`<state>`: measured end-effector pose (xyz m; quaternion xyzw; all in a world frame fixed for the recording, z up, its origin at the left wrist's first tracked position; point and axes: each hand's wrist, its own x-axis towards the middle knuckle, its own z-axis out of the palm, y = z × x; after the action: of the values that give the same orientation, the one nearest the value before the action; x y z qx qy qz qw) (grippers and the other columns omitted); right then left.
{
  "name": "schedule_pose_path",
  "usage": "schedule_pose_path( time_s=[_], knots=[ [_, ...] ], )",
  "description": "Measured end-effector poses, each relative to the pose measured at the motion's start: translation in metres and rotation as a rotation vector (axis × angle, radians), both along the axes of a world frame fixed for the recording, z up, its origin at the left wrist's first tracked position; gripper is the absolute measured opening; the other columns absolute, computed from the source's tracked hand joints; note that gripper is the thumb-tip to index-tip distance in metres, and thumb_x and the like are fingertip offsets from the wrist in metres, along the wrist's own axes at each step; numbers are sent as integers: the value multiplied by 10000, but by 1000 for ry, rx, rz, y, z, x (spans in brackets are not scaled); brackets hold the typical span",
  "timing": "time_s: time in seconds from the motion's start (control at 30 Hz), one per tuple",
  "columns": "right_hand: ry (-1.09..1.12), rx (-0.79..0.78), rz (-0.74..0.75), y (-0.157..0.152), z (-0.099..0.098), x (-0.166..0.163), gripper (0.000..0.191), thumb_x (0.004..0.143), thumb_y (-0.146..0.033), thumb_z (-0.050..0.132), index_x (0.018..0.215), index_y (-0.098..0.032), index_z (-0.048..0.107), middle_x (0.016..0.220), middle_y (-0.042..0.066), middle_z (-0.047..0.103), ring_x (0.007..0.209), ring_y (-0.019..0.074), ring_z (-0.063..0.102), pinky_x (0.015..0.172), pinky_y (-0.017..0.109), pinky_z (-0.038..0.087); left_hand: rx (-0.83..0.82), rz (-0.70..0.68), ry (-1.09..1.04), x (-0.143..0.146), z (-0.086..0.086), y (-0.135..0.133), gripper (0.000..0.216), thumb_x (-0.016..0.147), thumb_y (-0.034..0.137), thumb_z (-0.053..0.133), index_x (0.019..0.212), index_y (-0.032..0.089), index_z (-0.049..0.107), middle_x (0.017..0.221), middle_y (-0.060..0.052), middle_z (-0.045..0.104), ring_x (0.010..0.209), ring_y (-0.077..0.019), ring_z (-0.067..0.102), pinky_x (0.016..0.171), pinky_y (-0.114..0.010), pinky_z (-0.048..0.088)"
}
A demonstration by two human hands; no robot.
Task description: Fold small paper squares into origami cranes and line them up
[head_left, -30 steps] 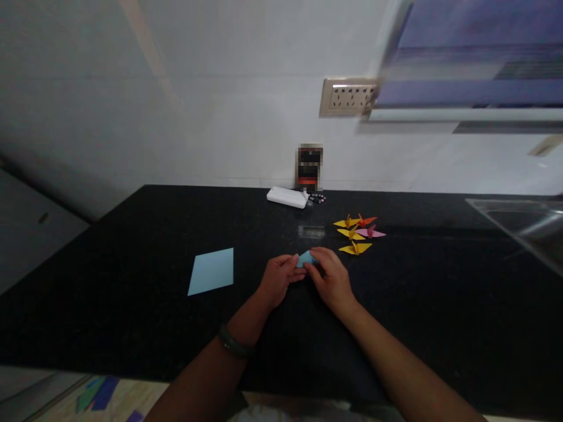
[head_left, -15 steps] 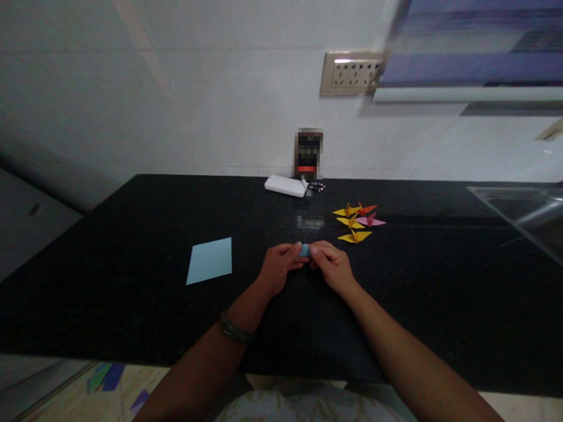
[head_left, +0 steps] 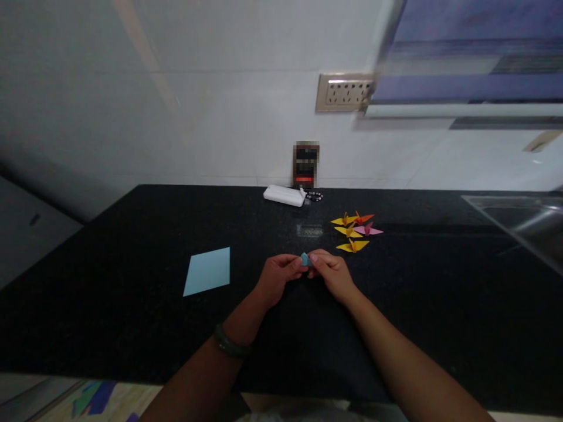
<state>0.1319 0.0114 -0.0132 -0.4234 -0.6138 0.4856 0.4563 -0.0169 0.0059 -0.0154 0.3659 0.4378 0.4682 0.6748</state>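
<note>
Between the fingertips of both hands is a small folded piece of light blue paper (head_left: 305,259), mostly covered by the fingers. My left hand (head_left: 278,275) pinches its left side, and my right hand (head_left: 331,272) pinches its right side. Both hands are just above the dark countertop. A flat sheet of light blue paper (head_left: 207,271) lies to the left of my left hand. Beyond my right hand sit several folded paper cranes: yellow ones (head_left: 352,246), an orange one (head_left: 363,218) and a pink one (head_left: 368,230).
A white power bank (head_left: 284,196) with a beaded strap (head_left: 314,196) lies near the wall. Behind it a small dark upright object (head_left: 306,164) is blurred out. At the far right is a metal sink (head_left: 528,220). A socket panel (head_left: 343,92) is on the wall.
The view has tilted up a little, so everything sits lower in the picture. Both hands keep their pinch on the folded paper, whose visible part has turned slightly.
</note>
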Motion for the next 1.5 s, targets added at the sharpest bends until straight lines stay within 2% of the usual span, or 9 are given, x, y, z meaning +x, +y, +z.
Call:
schedule_pose_path(
  time_s=[0.1,0.23,0.37,0.47,0.53,0.73,1.03,1.3,1.5],
  knots=[
    [-33,10,-19,1,-1,0,342,789,-424,460,659,-165,641,745,36,561,537,106,506,504,237,410,-7,-7,24,-1,0,-1,286,639,352,658,789,109,658,747,-81,682,716,-161,623,638,-242,459],
    [-126,51,-174,3,-4,-2,257,799,-374,455,827,-182,624,670,19,561,523,117,483,511,239,400,-48,-16,15,0,0,0,337,670,409,614,767,89,660,751,-110,680,737,-184,631,622,-245,466],
    [-234,280,-330,2,-4,-5,96,771,-260,500,767,-192,569,720,27,528,640,138,493,588,257,416,-74,6,-13,1,1,2,326,673,406,614,757,93,657,783,-107,677,747,-186,635,586,-225,464],
    [-325,455,-336,-1,-1,-7,102,772,-190,483,777,-197,585,784,46,495,751,159,495,654,287,428,-89,11,-45,2,2,2,305,677,391,616,740,95,654,793,-102,675,738,-184,637,575,-222,464],
    [-364,504,-323,-3,1,-8,126,773,-171,481,813,-200,596,816,53,480,785,163,494,668,292,436,-102,14,-68,2,3,3,281,677,371,624,731,97,653,789,-96,675,714,-170,636,571,-217,467],
    [-402,456,-285,-6,-2,-10,157,762,-206,517,911,-200,567,885,62,465,720,143,508,589,261,460,-118,33,-129,3,7,3,235,683,327,629,725,96,644,731,-74,673,642,-135,629,550,-195,470],
    [-492,511,-285,-4,-1,-9,224,768,-179,500,982,-200,563,887,68,487,798,166,526,680,285,475,-136,62,-151,4,6,4,232,672,317,641,724,91,633,705,-69,666,620,-133,626,542,-203,469],
    [-481,533,-294,-5,0,-9,167,773,-171,494,926,-192,557,873,69,497,804,170,521,680,301,474,-135,56,-146,4,8,4,213,669,307,644,709,98,629,709,-60,663,624,-128,624,547,-205,469],
    [-433,523,-296,-3,2,-8,84,786,-146,468,813,-185,538,814,50,499,784,157,498,678,283,441,-85,22,-25,4,3,4,241,679,334,628,736,101,650,799,-88,669,726,-165,634,587,-223,472]
  ],
)
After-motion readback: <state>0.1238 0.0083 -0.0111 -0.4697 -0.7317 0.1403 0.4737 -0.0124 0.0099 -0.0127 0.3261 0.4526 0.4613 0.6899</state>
